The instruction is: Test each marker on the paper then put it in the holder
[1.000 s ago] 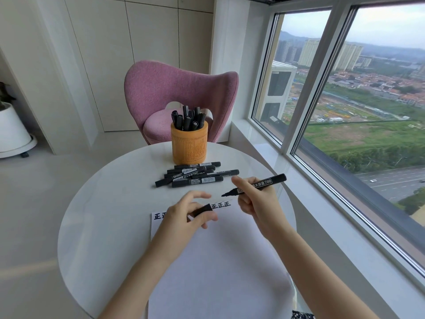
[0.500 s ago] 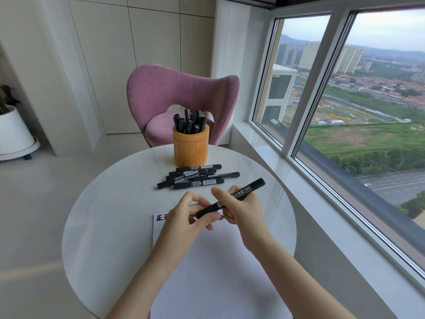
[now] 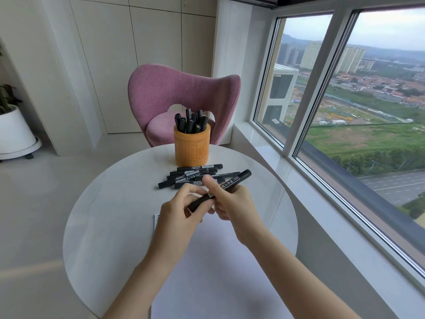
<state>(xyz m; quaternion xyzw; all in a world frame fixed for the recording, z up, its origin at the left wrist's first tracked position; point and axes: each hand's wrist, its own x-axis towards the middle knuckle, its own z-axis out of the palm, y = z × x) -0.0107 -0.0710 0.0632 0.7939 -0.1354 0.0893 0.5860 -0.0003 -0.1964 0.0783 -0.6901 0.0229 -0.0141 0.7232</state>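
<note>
Both hands meet over the round white table (image 3: 110, 217). My right hand (image 3: 232, 208) grips a black marker (image 3: 232, 182) by its barrel, pointing up and to the right. My left hand (image 3: 181, 210) pinches the cap end of that same marker, and the cap sits on it. Under my hands lies a white sheet of paper (image 3: 213, 268); my hands hide the writing along its top edge. Several black markers (image 3: 190, 176) lie in a loose row behind my hands. Beyond them an orange-brown holder (image 3: 192, 148) stands with several markers upright in it.
A pink armchair (image 3: 174, 93) stands right behind the table. A large window (image 3: 345, 107) and its sill run along the right. A white planter (image 3: 13, 132) on a wheeled base sits on the floor at the far left.
The marker was uncapped a second ago, with the cap in my left hand. The hands came together and the cap went onto the tip. My view moved closer to the table.
</note>
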